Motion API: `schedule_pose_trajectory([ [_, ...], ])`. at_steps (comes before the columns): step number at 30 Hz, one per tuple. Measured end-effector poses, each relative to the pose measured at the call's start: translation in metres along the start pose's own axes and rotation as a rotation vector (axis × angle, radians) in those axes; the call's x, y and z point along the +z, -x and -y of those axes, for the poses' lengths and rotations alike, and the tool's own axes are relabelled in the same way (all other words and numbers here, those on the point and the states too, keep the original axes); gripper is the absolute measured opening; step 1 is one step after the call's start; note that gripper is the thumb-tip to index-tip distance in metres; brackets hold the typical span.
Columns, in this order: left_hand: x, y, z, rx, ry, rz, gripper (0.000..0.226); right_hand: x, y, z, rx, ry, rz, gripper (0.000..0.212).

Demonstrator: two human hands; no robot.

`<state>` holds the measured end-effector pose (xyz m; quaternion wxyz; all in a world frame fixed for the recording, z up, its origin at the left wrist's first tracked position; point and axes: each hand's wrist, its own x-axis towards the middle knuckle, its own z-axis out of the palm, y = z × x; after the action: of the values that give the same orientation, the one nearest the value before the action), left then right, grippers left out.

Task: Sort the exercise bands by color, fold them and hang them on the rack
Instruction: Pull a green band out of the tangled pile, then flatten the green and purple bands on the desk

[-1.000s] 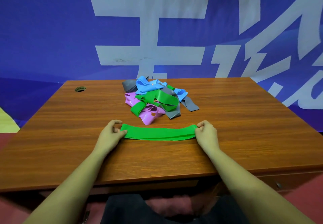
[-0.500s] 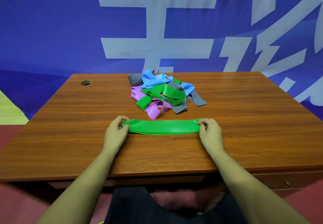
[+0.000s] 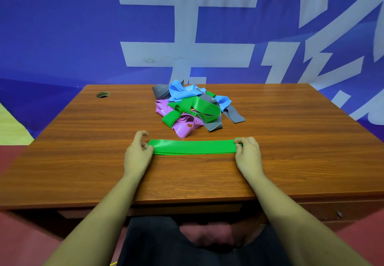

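Mid-frame, the right hand (image 3: pixel 247 154) pinches the green band (image 3: pixel 193 147) flat on the surface (image 3: pixel 83 161). The left hand (image 3: pixel 137 154) has an unclear grip. If loose, the band may spring back crooked.

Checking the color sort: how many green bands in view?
2. The flat green band, held by left hand and right hand; the looped green band atop the pile. Others may be buried.

A head-worn wide-angle camera looked forward and down over the brown wooden desk (image 3: pixel 83 172) toward the blue lettered banner (image 3: pixel 62 37). The left hand (image 3: pixel 138 155) and right hand (image 3: pixel 248 155), pinching a flat green elastic band (image 3: pixel 193 147), lay close below it.
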<state>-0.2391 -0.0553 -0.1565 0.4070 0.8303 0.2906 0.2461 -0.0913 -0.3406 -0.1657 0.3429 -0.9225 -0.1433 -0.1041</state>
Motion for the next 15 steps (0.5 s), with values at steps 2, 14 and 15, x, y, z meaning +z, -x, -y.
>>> schedule_pose_trajectory([
  [2,0.003,0.000,0.005,0.089,-0.128,-0.014,0.023,0.001,0.001,0.001,-0.015,0.026,0.016,0.022],
  [14,0.000,-0.014,-0.016,0.230,-0.317,-0.018,0.027,-0.013,-0.019,0.028,-0.028,-0.027,0.019,0.027],
  [15,0.000,-0.022,-0.025,0.241,-0.301,-0.009,0.026,-0.014,-0.027,0.036,-0.036,-0.033,0.039,0.028],
])
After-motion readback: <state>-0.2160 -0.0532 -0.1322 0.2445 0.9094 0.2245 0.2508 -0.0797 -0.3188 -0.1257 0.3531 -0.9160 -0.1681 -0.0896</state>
